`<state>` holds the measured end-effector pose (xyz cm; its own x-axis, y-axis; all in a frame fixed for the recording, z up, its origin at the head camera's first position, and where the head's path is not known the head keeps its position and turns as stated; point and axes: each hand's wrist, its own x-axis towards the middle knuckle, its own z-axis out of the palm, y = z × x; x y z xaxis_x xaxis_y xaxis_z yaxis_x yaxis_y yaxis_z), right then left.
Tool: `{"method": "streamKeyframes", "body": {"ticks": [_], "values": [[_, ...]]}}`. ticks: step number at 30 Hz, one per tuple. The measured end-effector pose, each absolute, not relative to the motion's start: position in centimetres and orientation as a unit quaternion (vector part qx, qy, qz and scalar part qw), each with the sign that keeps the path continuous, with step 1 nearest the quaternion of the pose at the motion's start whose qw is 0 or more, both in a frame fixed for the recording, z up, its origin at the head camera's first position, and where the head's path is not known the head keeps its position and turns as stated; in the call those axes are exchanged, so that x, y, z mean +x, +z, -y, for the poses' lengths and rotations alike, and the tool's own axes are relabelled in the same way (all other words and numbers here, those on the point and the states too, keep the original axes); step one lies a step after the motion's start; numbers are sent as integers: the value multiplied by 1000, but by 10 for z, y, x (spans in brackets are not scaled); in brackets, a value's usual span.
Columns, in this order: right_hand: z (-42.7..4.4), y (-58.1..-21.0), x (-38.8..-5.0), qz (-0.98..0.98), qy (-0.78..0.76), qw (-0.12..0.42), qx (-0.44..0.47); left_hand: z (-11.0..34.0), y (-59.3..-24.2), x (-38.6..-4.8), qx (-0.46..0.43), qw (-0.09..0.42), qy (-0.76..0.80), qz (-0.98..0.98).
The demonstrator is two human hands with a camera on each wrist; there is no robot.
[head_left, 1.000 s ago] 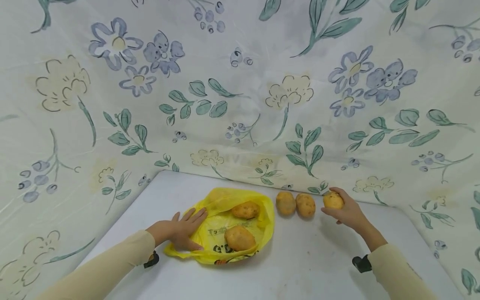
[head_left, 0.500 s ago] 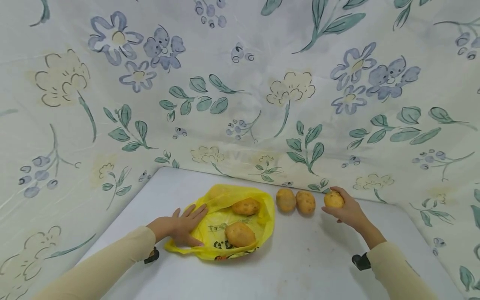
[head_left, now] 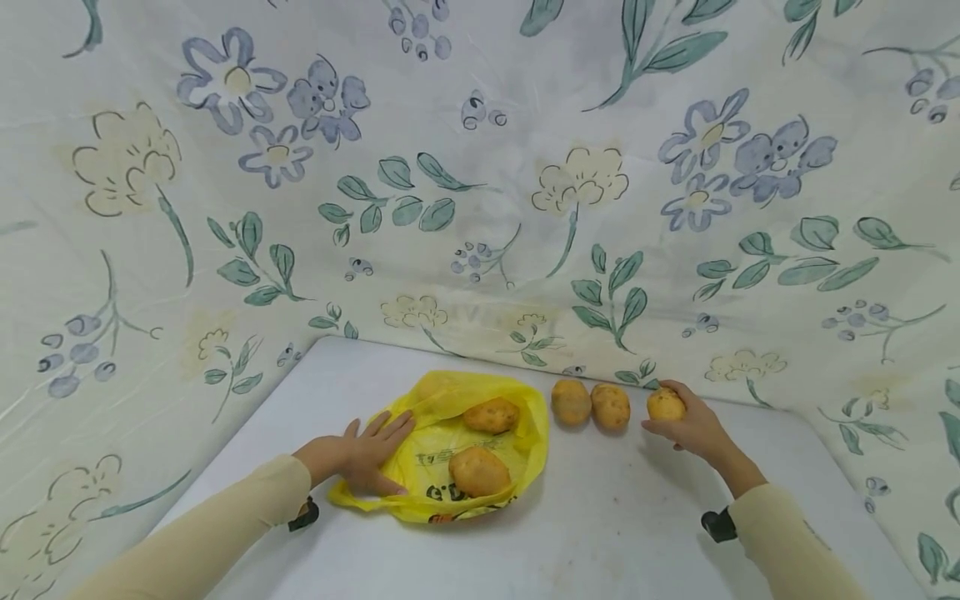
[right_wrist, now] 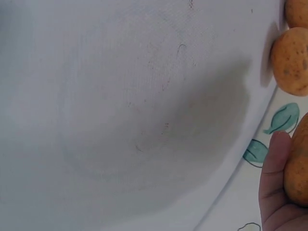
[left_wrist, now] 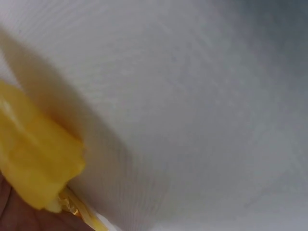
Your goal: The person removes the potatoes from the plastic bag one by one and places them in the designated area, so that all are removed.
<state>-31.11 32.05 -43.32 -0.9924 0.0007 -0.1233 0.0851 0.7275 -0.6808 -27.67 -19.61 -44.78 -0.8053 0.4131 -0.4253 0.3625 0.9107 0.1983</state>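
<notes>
A yellow plastic bag (head_left: pixel 420 454) lies on its side with its mouth towards the right, and two potatoes, one farther back (head_left: pixel 491 415) and one nearer (head_left: pixel 478 472), show inside it. My left hand (head_left: pixel 367 458) rests spread on the bag's left side, fingers straight. In the left wrist view a fold of the yellow bag (left_wrist: pixel 36 149) covers part of the palm. At the right my right hand (head_left: pixel 693 425) grips a potato (head_left: pixel 666 405), thumb and fingers around it. The right wrist view shows this held potato (right_wrist: pixel 298 168) at the frame's edge, partly cut off.
Two more potatoes, a left one (head_left: pixel 572 402) and a right one (head_left: pixel 611 407), stand side by side near the table's back edge, between bag and right hand. The white table (head_left: pixel 585 533) meets a flower-patterned cloth wall (head_left: pixel 502 233) behind.
The head view has shifted slightly up and down. Both hands have stayed almost in place, the right one still with the potato, the left one on the bag.
</notes>
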Motion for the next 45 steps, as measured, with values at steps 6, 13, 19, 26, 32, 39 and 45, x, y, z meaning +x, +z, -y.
{"method": "streamKeyframes", "body": {"ticks": [6, 13, 19, 26, 32, 39, 45], "values": [[-324, -440, -312, -926, -370, 64, 28, 195, -450, -276, 203, 242, 48, -947], [-325, -441, -318, -927, -371, 57, 25, 195, -450, -277, 203, 242, 49, -948], [-323, -442, -322, -927, -369, 60, 30, 196, -450, -276, 202, 242, 54, -948], [-320, -443, -324, -922, -379, 69, 32, 195, -448, -276, 203, 241, 56, -947], [-319, -442, -326, -919, -386, 79, 25, 195, -449, -276, 203, 241, 53, -948], [-321, -446, -329, -925, -372, 74, 31, 195, -450, -279, 205, 236, 52, -948], [-317, -449, -329, -929, -355, 92, 43, 195, -452, -279, 205, 238, 44, -948]]}}
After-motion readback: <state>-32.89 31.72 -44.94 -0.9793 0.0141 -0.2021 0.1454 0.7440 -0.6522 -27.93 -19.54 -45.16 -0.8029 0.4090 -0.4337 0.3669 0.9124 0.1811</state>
